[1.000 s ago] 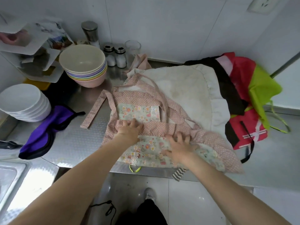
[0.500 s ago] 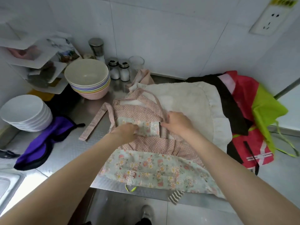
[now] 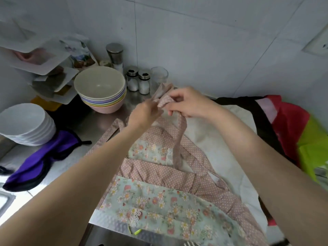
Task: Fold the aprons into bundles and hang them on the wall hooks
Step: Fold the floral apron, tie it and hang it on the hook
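A pink polka-dot apron [image 3: 159, 176] with pale floral panels lies spread on the steel counter [image 3: 74, 164], its lower hem hanging over the front edge. Its neck strap [image 3: 178, 144] is lifted off the cloth at the far end. My left hand [image 3: 143, 115] and my right hand [image 3: 188, 103] both pinch the top of that strap above the apron. A cream apron [image 3: 213, 139] lies under it. Further aprons, red, black and lime [image 3: 292, 125], are heaped at the right. No wall hooks are in view.
Stacked pastel bowls [image 3: 101, 89] and white plates [image 3: 24, 121] stand at the left. Shakers [image 3: 138, 80] and a glass [image 3: 159, 75] line the tiled wall. A purple cloth [image 3: 40, 157] lies near the sink corner [image 3: 5, 201]. A shelf rack [image 3: 44, 68] holds packets.
Both hands left the apron's chest panel, moved to its far end and lifted the neck strap off the cloth. The camera tilted up toward the wall.
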The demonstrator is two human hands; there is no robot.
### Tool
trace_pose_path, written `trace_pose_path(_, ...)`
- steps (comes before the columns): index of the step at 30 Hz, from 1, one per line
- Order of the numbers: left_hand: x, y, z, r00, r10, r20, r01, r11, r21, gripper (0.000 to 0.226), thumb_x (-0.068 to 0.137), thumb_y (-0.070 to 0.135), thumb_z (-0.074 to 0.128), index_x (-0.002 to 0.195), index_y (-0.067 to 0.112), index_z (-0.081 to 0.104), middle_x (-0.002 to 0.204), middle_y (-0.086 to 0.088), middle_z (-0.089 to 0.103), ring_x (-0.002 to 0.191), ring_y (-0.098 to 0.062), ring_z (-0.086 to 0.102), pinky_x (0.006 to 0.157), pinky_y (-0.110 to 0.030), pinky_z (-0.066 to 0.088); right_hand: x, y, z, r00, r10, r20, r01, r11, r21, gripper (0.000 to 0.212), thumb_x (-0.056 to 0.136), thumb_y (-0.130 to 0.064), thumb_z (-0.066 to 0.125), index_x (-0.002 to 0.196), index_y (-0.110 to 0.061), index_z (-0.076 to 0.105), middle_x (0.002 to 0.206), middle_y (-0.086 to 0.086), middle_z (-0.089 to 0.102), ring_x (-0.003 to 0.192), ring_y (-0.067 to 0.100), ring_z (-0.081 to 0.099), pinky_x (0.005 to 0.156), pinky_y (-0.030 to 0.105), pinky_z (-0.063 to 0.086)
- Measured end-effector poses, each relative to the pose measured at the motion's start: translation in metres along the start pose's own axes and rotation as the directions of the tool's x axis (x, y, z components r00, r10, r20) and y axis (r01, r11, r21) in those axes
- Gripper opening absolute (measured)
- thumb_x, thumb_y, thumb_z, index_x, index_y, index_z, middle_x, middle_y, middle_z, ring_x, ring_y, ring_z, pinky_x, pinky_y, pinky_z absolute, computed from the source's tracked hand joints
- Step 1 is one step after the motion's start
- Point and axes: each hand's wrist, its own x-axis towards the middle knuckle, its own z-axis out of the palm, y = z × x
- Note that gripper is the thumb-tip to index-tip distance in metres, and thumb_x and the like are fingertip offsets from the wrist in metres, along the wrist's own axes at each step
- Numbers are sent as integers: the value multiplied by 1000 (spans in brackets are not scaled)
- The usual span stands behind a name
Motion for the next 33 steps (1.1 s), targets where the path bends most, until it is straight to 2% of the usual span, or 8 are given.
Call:
trace_pose_path(5,12,-14,-15,942,-321,-99,228,828,-513,36,96,19,46,65,9,60,45,5,62,39,-4,57,46,-25,49,29,-8,-23,922,-17,-387,-71,975,-212,16,81,-11,59,92,-17,69,87,4,64,88,18,63,70,25,45)
trace_pose_path(9,2,-52,-42,785,-617,63,424,460,-780,41,97,19,41,60,7,53,49,0,64,35,-6,56,44,-19,48,53,-13,-30,804,41,-593,-113,990,-84,11,81,-13,58,88,-19,65,95,5,65,83,16,63,66,24,46)
trace_pose_path(13,-17,-67,-55,722,-578,380,582,212,-785,37,93,42,48,79,8,55,64,-7,68,53,-15,67,70,-29,53,61,-42,2,972,69,-226,38,899,437,11,82,2,60,88,-7,61,67,9,58,43,9,51,38,18,41)
trace_pose_path(18,-31,-65,-56,824,-407,393,501,203,-841,34,98,24,41,128,6,47,93,-8,66,64,-10,70,59,-21,57,84,-74,60,981,-160,108,60,784,618,46,76,0,71,118,-1,53,113,18,61,98,25,65,88,35,55)
trace_pose_path(21,-32,-75,-55,843,-436,314,375,59,-925,33,98,30,46,123,10,52,110,-13,59,84,-13,69,62,-24,57,90,-82,86,943,-220,250,79,876,475,63,83,3,64,138,-12,38,138,11,46,111,22,58,86,31,55)
trace_pose_path(25,-40,-108,-54,652,-545,527,378,-368,-849,78,94,61,20,120,-7,47,117,-25,57,108,-32,58,66,-32,58,106,-52,88,980,-165,110,176,979,-101,39,87,1,53,126,-7,54,131,9,55,116,23,55,95,30,46)
trace_pose_path(29,-47,-108,-55,467,-746,474,626,-100,-774,50,100,38,33,95,-7,55,88,-20,61,70,-25,62,41,-24,54,113,13,80,992,0,125,59,879,-473,38,88,-1,47,125,-5,51,131,14,51,122,29,47,96,30,38)
trace_pose_path(33,-36,-91,-44,698,-716,-18,587,587,-558,19,92,11,47,97,3,63,86,-15,68,61,-18,64,48,-22,51,121,62,59,992,124,-33,-112,722,-683,64,87,-3,50,145,-7,24,152,17,19,138,37,22,109,45,28)
